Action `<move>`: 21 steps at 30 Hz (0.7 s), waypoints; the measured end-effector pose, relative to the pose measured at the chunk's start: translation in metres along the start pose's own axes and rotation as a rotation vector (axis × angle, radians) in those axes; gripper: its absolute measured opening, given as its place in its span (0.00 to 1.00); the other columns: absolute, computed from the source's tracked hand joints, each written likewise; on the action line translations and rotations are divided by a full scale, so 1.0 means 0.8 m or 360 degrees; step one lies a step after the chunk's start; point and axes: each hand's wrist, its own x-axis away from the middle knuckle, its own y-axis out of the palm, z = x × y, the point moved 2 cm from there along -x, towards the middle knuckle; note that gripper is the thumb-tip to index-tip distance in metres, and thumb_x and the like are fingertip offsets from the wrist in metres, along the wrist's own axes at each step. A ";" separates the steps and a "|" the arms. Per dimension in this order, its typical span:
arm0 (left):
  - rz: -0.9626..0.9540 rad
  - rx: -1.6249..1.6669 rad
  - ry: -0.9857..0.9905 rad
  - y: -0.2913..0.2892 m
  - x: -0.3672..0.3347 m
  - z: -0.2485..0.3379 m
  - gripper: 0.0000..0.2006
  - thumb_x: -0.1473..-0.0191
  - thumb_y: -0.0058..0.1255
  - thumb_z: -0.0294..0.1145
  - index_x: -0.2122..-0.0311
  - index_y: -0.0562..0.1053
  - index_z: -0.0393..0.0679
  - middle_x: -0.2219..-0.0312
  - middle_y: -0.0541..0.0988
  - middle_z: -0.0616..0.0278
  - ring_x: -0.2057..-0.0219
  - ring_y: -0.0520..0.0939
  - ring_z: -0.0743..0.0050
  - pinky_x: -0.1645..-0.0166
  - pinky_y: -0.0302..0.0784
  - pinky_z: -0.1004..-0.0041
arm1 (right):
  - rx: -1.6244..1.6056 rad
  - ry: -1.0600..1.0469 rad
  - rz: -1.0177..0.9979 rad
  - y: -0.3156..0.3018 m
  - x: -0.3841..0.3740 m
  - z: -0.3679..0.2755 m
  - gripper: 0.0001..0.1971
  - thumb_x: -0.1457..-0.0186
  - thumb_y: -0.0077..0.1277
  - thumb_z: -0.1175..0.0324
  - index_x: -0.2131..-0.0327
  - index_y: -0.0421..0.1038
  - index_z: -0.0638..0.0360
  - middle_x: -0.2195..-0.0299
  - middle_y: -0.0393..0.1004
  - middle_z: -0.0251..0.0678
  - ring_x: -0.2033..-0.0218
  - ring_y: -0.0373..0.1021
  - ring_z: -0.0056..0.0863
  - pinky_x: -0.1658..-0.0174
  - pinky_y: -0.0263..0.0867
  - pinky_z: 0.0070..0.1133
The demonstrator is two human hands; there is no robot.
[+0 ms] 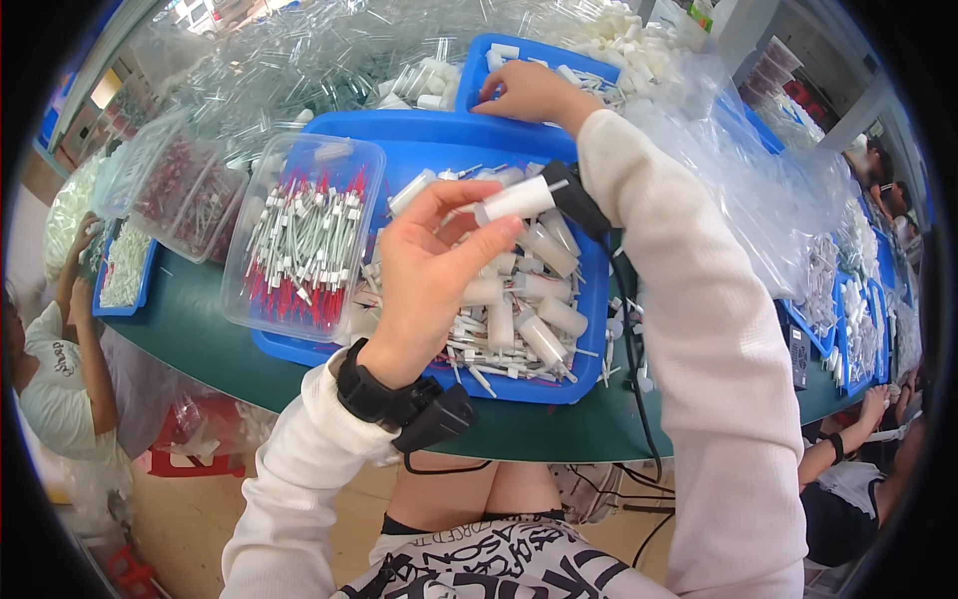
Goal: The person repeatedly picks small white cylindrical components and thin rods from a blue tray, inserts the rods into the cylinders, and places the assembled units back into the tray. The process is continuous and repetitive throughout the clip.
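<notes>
My left hand pinches a white cylinder with a clear end and a thin white stem, held above a large blue tray. Below it, that tray holds similar white cylinders and loose white connectors with thin wires. Farther off, my right hand reaches over the near left rim of a smaller blue tray containing white cylindrical pieces. Its fingers curl downward; whatever they grip, if anything, is hidden.
A clear plastic box of red and white wired connectors stands left of the large tray. Clear tubes are heaped behind. Clear plastic bags lie at the right. A black cable hangs from my right wrist. Other people work at both sides.
</notes>
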 end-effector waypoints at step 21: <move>-0.0351 -0.0048 -0.0032 0.012 0.004 0.007 0.11 0.59 0.56 0.18 0.67 0.70 0.36 0.66 0.75 0.55 0.63 0.75 0.74 0.58 0.71 0.76 | -0.1873 0.0057 0.0667 -0.012 0.291 -0.092 0.13 0.49 0.47 0.75 0.58 0.66 0.67 0.61 0.70 0.35 0.62 0.65 0.19 0.58 0.60 0.16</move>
